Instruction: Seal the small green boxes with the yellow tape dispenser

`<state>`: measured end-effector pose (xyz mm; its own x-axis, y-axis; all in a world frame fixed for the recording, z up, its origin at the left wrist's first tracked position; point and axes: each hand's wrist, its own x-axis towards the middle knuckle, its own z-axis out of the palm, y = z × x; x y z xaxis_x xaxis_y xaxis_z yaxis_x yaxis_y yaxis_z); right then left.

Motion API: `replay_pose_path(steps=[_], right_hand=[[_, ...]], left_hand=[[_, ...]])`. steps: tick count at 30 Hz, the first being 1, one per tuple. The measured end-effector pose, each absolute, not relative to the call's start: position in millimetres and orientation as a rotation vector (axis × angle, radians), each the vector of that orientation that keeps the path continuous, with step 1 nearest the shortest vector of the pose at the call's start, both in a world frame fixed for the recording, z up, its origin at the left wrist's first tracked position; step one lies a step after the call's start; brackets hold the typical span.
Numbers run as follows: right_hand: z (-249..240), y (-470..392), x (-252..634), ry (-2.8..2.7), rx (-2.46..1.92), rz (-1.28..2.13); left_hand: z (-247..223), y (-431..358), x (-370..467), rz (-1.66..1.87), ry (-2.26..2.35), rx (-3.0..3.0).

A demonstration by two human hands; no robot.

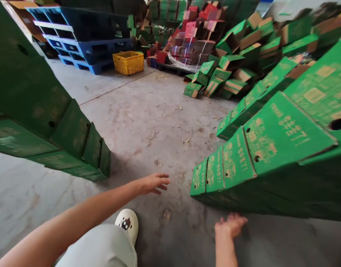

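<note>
My left hand [155, 183] reaches forward over the concrete floor with its fingers stretched out and nothing in them. At the lower right, my right hand [231, 224] has its fingers apart, slightly blurred, and holds nothing visible. It is nearest to a tall stack of green cardboard boxes [248, 152] with round holes and light printing; I cannot tell whether it touches them. On the left stands another stack of green boxes [73, 137], apart from my left arm. One white shoe [127, 222] shows below my left forearm.
Blue pallets [84, 46] are piled at the back left, beside a yellow crate [128, 63]. Loose green boxes [223, 76] lie heaped at the back right, near bundled red cartons [189, 48]. Bare concrete floor [148, 122] runs between the two stacks, with small scraps on it.
</note>
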<state>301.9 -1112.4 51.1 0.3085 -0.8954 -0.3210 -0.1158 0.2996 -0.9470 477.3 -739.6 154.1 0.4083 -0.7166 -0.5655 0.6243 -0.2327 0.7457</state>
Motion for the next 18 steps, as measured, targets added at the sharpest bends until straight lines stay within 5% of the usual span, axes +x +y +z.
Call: replay_pose_path(steps=[6,18], right_hand=[[38.2,-1178.1,287.2,1.146,-0.946,-0.625],[-7.4,-1157.4,316.2,1.094,-0.983,-0.659]], left_hand=[[138.6,-847.1,490.1,-1.345,-0.255,1.248],[100.6,-958.8,494.5,-1.36,-0.292,1.189]])
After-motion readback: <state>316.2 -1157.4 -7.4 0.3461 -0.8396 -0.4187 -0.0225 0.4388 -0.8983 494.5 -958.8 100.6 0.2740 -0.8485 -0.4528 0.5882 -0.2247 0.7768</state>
